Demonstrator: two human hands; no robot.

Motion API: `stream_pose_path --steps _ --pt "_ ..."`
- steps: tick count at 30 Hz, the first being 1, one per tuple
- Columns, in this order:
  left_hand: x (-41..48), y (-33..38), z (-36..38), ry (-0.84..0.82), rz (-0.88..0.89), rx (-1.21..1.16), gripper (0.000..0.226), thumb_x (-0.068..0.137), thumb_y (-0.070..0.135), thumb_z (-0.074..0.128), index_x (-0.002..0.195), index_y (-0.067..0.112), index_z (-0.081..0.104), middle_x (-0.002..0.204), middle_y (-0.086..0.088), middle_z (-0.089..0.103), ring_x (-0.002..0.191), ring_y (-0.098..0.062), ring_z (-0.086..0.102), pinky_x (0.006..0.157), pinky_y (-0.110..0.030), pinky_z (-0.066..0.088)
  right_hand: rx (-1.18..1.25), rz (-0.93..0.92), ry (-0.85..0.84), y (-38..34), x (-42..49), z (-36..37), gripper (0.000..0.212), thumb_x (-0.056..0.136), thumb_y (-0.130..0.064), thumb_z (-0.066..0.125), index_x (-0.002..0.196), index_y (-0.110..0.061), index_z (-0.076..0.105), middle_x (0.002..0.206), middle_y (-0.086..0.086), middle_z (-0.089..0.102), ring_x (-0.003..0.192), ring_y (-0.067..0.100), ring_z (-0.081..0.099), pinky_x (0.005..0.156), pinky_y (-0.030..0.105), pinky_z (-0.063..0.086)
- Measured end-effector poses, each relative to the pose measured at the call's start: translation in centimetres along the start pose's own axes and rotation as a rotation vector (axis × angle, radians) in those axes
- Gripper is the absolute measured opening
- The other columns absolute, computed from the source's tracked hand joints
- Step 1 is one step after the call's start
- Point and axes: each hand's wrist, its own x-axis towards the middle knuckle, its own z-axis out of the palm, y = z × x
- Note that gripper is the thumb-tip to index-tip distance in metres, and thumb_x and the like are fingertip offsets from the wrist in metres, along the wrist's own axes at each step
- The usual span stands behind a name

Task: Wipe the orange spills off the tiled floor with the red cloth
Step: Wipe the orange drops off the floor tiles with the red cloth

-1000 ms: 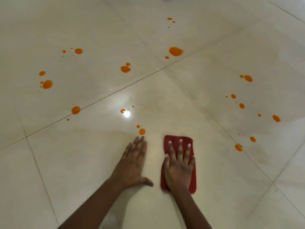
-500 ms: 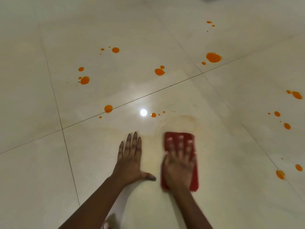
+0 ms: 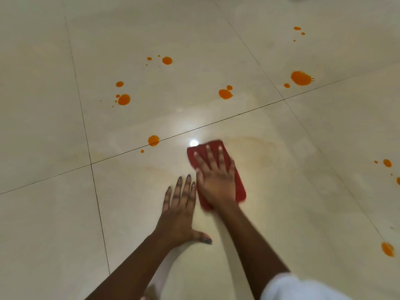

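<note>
My right hand [image 3: 216,178] presses flat, fingers straight, on the red cloth [image 3: 240,191], which lies on the cream tiled floor [image 3: 303,191]. The cloth's far end reaches a bright light reflection. My left hand [image 3: 179,213] lies flat on the floor just left of the cloth, fingers spread, holding nothing. Orange spills dot the floor: one spot [image 3: 153,140] on the grout line left of the cloth, a splat [image 3: 225,93] beyond it, a big splat [image 3: 300,78] at the far right, and drops [image 3: 124,99] at the far left. A faint orange smear [image 3: 255,146] shows right of the cloth.
More orange drops lie at the right edge [image 3: 387,163] and the lower right [image 3: 387,249], and small ones far back [image 3: 297,28]. A white sleeve [image 3: 292,286] shows at the bottom right. Dark grout lines cross the floor.
My right hand has pushed the cloth forward and left over the small drops near the light reflection, which are gone from view. My left hand stays planted. The view has shifted left.
</note>
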Motion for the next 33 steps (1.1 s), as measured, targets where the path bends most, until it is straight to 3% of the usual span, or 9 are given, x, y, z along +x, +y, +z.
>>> stream_pose_path --steps 3,7,10,13,21,23,28,31,33 --pt "0.0 -0.2 -0.1 0.003 0.014 0.004 0.143 0.043 0.099 0.033 0.135 0.017 -0.039 0.142 -0.003 -0.049 0.132 -0.021 -0.045 0.102 -0.037 -0.038 -0.051 0.239 -0.025 4.7 5.2 -2.1 0.052 0.097 -0.036 0.028 0.147 -0.039 0.013 0.159 -0.003 0.004 0.146 0.024 -0.004 0.115 0.053 0.003" --pt "-0.2 -0.1 -0.1 -0.011 0.001 0.001 0.144 0.042 0.1 0.033 0.132 0.017 -0.044 0.142 -0.003 -0.05 0.132 -0.022 -0.045 0.102 -0.038 -0.037 0.041 0.614 0.116 8.5 -1.7 -2.1 0.052 0.097 -0.036 0.027 0.148 -0.037 0.014 0.159 0.001 0.008 0.146 0.028 -0.002 0.114 0.056 0.006" --pt "0.0 0.1 -0.3 -0.008 -0.014 -0.001 0.143 0.042 0.1 0.031 0.133 0.017 -0.041 0.142 -0.004 -0.049 0.132 -0.023 -0.045 0.102 -0.038 -0.037 0.005 0.377 0.121 2.8 -5.5 0.1 0.054 0.092 -0.037 0.027 0.146 -0.033 0.025 0.156 0.006 0.019 0.144 0.034 0.01 0.112 0.056 0.012" --pt "-0.1 0.1 -0.4 -0.008 -0.001 -0.014 0.142 0.043 0.099 0.035 0.134 0.019 -0.039 0.143 -0.002 -0.049 0.132 -0.02 -0.046 0.101 -0.036 -0.038 -0.014 0.047 0.012 1.3 -0.9 0.0 0.051 0.096 -0.041 0.022 0.147 -0.039 0.014 0.159 0.0 0.006 0.146 0.029 -0.003 0.114 0.053 0.002" --pt "-0.3 0.4 -1.1 -0.053 -0.016 -0.038 0.145 0.041 0.097 0.04 0.133 0.018 -0.039 0.143 -0.002 -0.048 0.132 -0.02 -0.045 0.11 -0.041 -0.025 -0.001 0.741 0.181 12.1 -7.1 -1.8 0.053 0.096 -0.037 0.032 0.147 -0.034 0.019 0.159 0.003 0.012 0.145 0.031 0.001 0.112 0.058 0.005" --pt "-0.3 0.8 -1.2 -0.069 -0.012 -0.039 0.147 0.042 0.095 0.045 0.132 0.016 -0.04 0.142 -0.003 -0.048 0.132 -0.022 -0.044 0.11 -0.042 -0.024 0.018 0.74 0.168 10.2 -8.5 -1.0 0.055 0.096 -0.036 0.034 0.148 -0.033 0.019 0.159 0.004 0.011 0.145 0.031 0.0 0.112 0.056 0.004" --pt "-0.3 0.5 -1.6 -0.089 -0.006 -0.042 0.147 0.045 0.091 0.053 0.132 0.015 -0.039 0.143 -0.003 -0.046 0.132 -0.022 -0.043 0.112 -0.043 -0.02 -0.077 0.191 0.001 4.6 -14.1 0.2 0.052 0.09 -0.039 0.032 0.143 -0.037 0.032 0.153 0.002 0.029 0.142 0.032 0.021 0.11 0.056 0.022" --pt "-0.4 0.3 -1.8 -0.103 -0.003 -0.022 0.148 0.047 0.088 0.055 0.139 0.013 -0.032 0.143 -0.003 -0.045 0.133 -0.021 -0.042 0.113 -0.043 -0.019 -0.069 0.257 -0.007 8.1 -17.8 -0.9 0.051 0.086 -0.037 0.037 0.137 -0.034 0.045 0.147 0.003 0.04 0.136 0.033 0.035 0.104 0.056 0.033" --pt "-0.3 0.3 -1.6 -0.091 -0.003 -0.017 0.147 0.048 0.088 0.055 0.142 0.012 -0.028 0.144 -0.004 -0.044 0.132 -0.021 -0.042 0.114 -0.043 -0.017 -0.091 0.444 0.023 11.7 -15.7 -2.1 0.051 0.091 -0.036 0.032 0.142 -0.033 0.036 0.153 0.006 0.029 0.142 0.033 0.022 0.108 0.058 0.026"
